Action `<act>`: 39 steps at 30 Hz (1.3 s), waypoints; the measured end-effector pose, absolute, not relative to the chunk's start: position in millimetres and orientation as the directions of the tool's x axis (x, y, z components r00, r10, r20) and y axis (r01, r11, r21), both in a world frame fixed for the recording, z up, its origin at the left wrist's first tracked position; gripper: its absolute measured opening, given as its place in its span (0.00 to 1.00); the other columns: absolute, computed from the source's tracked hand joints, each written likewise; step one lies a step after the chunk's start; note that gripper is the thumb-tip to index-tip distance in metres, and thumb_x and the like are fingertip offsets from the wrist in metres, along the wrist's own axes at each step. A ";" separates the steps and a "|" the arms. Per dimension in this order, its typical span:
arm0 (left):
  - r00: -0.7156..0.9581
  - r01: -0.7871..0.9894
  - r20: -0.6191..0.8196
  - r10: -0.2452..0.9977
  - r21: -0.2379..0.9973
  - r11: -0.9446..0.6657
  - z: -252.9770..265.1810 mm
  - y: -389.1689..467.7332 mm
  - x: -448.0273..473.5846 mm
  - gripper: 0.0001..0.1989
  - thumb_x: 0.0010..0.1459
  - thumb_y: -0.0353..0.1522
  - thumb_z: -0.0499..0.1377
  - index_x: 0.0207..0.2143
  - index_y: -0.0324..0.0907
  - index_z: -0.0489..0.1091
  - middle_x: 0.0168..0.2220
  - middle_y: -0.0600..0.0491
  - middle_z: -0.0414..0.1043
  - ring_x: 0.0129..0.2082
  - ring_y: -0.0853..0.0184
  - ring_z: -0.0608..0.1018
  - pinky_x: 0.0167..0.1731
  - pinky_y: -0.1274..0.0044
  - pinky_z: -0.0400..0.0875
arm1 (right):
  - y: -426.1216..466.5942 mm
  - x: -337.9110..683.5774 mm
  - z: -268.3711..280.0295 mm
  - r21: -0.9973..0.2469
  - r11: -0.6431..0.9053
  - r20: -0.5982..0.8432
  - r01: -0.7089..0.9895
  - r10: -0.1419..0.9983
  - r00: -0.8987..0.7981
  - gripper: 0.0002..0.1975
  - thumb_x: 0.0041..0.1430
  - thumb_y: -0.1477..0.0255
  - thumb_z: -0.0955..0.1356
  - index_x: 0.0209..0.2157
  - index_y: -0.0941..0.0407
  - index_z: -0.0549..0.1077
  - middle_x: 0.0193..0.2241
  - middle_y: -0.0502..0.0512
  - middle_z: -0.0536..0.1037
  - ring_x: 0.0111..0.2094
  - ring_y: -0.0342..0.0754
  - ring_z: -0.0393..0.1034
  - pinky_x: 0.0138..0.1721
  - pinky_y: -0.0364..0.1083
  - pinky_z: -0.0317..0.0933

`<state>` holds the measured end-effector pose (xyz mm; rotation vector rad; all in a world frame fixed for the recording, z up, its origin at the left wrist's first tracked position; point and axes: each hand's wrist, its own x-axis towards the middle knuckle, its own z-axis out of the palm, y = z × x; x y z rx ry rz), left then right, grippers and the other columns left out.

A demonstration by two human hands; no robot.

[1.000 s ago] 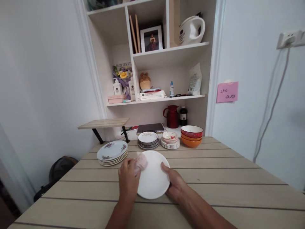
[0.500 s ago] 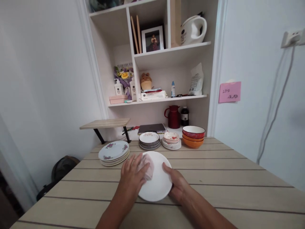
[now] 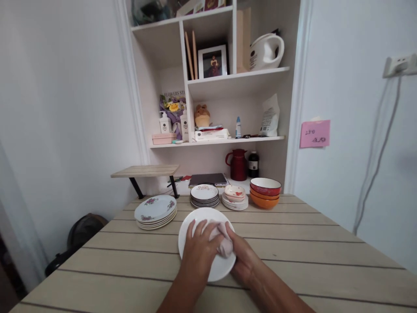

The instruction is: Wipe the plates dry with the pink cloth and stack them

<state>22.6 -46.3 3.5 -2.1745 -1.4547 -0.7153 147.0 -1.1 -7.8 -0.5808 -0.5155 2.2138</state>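
Observation:
A round white plate (image 3: pixel 190 219) is held above the slatted tabletop, its face turned up toward me. My right hand (image 3: pixel 244 258) grips the plate's right rim, thumb on top and fingers underneath, mostly hidden. My left hand (image 3: pixel 202 248) lies over the middle of the plate with its fingers bent. Between its thumb and fingers is a crumpled pale pink cloth (image 3: pixel 224 243), pressed on the right part of the plate near my right thumb.
Behind the plate stand a stack of flowered plates (image 3: pixel 155 211), dark-rimmed plates (image 3: pixel 204 193), small white plates with bowls (image 3: pixel 235 198), and red and orange bowls (image 3: pixel 265 193). A small raised wooden shelf (image 3: pixel 145 171) is at the back left. Shelving (image 3: pixel 224 143) rises behind.
My left hand has slid the cloth rightward across the plate, from its left part to near my right thumb. My right hand keeps its hold on the rim. The view has tilted slightly upward.

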 end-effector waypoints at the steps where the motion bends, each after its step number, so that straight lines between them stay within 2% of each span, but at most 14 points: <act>1: 0.277 0.948 0.649 0.708 -0.062 -0.314 7.2 -43.7 24.8 0.13 0.59 0.30 0.57 0.45 0.55 0.73 0.54 0.54 0.71 0.56 0.54 0.68 0.58 0.50 0.56 | -1.2 147.3 -7.7 -0.528 -0.610 -0.235 -0.591 0.774 -0.588 0.30 0.59 0.57 0.66 0.55 0.64 0.67 0.39 0.67 0.81 0.39 0.57 0.77 0.48 0.55 0.66; 5: 0.144 0.986 0.701 0.698 -0.045 -0.159 19.5 -35.1 19.9 0.14 0.60 0.27 0.54 0.46 0.49 0.72 0.52 0.51 0.72 0.57 0.56 0.67 0.60 0.49 0.51 | 2.6 148.0 -11.5 -0.530 -0.572 -0.244 -0.626 0.810 -0.533 0.31 0.60 0.58 0.65 0.57 0.66 0.64 0.41 0.69 0.81 0.42 0.58 0.77 0.50 0.56 0.65; 9: 0.087 0.996 0.699 0.710 -0.074 -0.049 11.5 -36.8 1.2 0.13 0.59 0.23 0.53 0.41 0.43 0.74 0.45 0.48 0.75 0.53 0.55 0.71 0.59 0.49 0.53 | 12.3 153.2 -13.5 -0.535 -0.527 -0.313 -0.660 0.849 -0.425 0.32 0.60 0.59 0.66 0.59 0.66 0.62 0.38 0.68 0.82 0.41 0.57 0.77 0.49 0.55 0.66; 12: 0.225 0.974 0.670 0.707 -0.142 -0.175 -12.4 -42.0 -10.0 0.13 0.59 0.24 0.54 0.42 0.44 0.74 0.46 0.49 0.76 0.52 0.57 0.72 0.59 0.52 0.57 | 18.7 160.2 -10.9 -0.567 -0.455 -0.328 -0.686 0.889 -0.319 0.31 0.60 0.59 0.66 0.59 0.63 0.62 0.39 0.66 0.82 0.41 0.56 0.77 0.48 0.54 0.67; 14: 0.340 0.939 0.660 0.670 -0.194 -0.286 -29.1 -45.2 -11.5 0.14 0.58 0.29 0.59 0.48 0.44 0.72 0.49 0.48 0.75 0.53 0.56 0.73 0.58 0.53 0.60 | 19.7 163.0 -8.8 -0.580 -0.447 -0.301 -0.681 0.894 -0.331 0.31 0.60 0.58 0.66 0.58 0.63 0.63 0.39 0.66 0.82 0.42 0.56 0.77 0.48 0.54 0.67; 17: 0.379 0.916 0.651 0.658 -0.161 -0.368 -41.8 -49.1 -4.7 0.38 0.45 0.41 0.69 0.58 0.41 0.62 0.56 0.43 0.69 0.58 0.51 0.68 0.58 0.52 0.61 | 15.0 161.9 -5.6 -0.561 -0.510 -0.241 -0.653 0.854 -0.461 0.32 0.60 0.55 0.64 0.57 0.65 0.65 0.41 0.67 0.81 0.45 0.56 0.76 0.49 0.53 0.66; 19: 0.386 0.908 0.649 0.656 -0.141 -0.395 -41.0 -50.1 2.1 0.45 0.41 0.42 0.70 0.60 0.39 0.58 0.59 0.42 0.65 0.60 0.49 0.66 0.57 0.52 0.63 | 9.1 159.0 -2.7 -0.543 -0.561 -0.193 -0.624 0.807 -0.558 0.35 0.60 0.52 0.63 0.57 0.66 0.65 0.43 0.68 0.80 0.46 0.56 0.75 0.51 0.53 0.65; 21: 0.397 0.898 0.648 0.650 -0.129 -0.420 -37.1 -48.5 7.4 0.40 0.45 0.35 0.69 0.59 0.38 0.59 0.59 0.42 0.65 0.60 0.51 0.66 0.56 0.55 0.66 | 3.1 156.2 0.3 -0.536 -0.598 -0.156 -0.596 0.764 -0.626 0.36 0.60 0.51 0.62 0.56 0.68 0.66 0.44 0.70 0.79 0.47 0.56 0.75 0.52 0.52 0.64; 23: 0.382 0.899 0.642 0.664 -0.091 -0.429 -33.4 -43.2 10.6 0.32 0.51 0.26 0.63 0.58 0.39 0.61 0.59 0.44 0.65 0.61 0.55 0.65 0.55 0.59 0.68 | -1.3 154.2 2.4 -0.540 -0.618 -0.153 -0.571 0.739 -0.656 0.36 0.60 0.51 0.61 0.56 0.68 0.66 0.45 0.70 0.79 0.46 0.56 0.75 0.52 0.52 0.64; 26: 0.352 0.894 0.629 0.693 -0.006 -0.448 -28.8 -30.1 13.2 0.31 0.53 0.19 0.54 0.60 0.42 0.60 0.61 0.46 0.63 0.62 0.58 0.64 0.55 0.60 0.69 | -4.5 150.9 1.1 -0.551 -0.629 -0.182 -0.549 0.732 -0.656 0.34 0.60 0.52 0.62 0.55 0.66 0.67 0.44 0.69 0.79 0.44 0.56 0.76 0.51 0.53 0.64; 31: 0.145 0.895 0.657 0.740 0.233 -0.381 -12.5 -13.2 20.1 0.32 0.56 0.21 0.50 0.63 0.44 0.55 0.64 0.46 0.57 0.63 0.60 0.62 0.59 0.60 0.64 | -8.5 142.1 -5.6 -0.537 -0.615 -0.184 -0.577 0.753 -0.631 0.31 0.59 0.54 0.65 0.56 0.62 0.67 0.43 0.66 0.80 0.44 0.54 0.76 0.51 0.52 0.65; 33: 0.099 0.858 0.670 0.736 0.317 -0.404 -4.5 -14.7 25.5 0.29 0.58 0.23 0.49 0.62 0.44 0.57 0.64 0.47 0.58 0.63 0.60 0.62 0.59 0.61 0.63 | -9.8 141.1 -5.3 -0.529 -0.612 -0.184 -0.588 0.759 -0.625 0.32 0.58 0.54 0.66 0.56 0.62 0.67 0.43 0.65 0.80 0.45 0.54 0.75 0.51 0.51 0.64; 36: 0.166 0.784 0.672 0.721 0.354 -0.510 4.3 -24.5 35.3 0.25 0.59 0.24 0.49 0.59 0.44 0.63 0.61 0.48 0.62 0.62 0.62 0.64 0.60 0.63 0.63 | -7.9 145.7 -1.6 -0.546 -0.610 -0.179 -0.575 0.755 -0.631 0.33 0.56 0.51 0.66 0.54 0.62 0.69 0.45 0.66 0.79 0.46 0.55 0.75 0.52 0.52 0.64; 39: 0.258 0.752 0.654 0.711 0.326 -0.573 6.8 -35.2 40.3 0.23 0.59 0.23 0.51 0.55 0.44 0.68 0.58 0.49 0.67 0.59 0.63 0.68 0.60 0.64 0.63 | -0.9 153.9 1.2 -0.540 -0.601 -0.173 -0.589 0.764 -0.621 0.30 0.56 0.52 0.66 0.48 0.63 0.73 0.42 0.65 0.80 0.43 0.55 0.76 0.51 0.52 0.64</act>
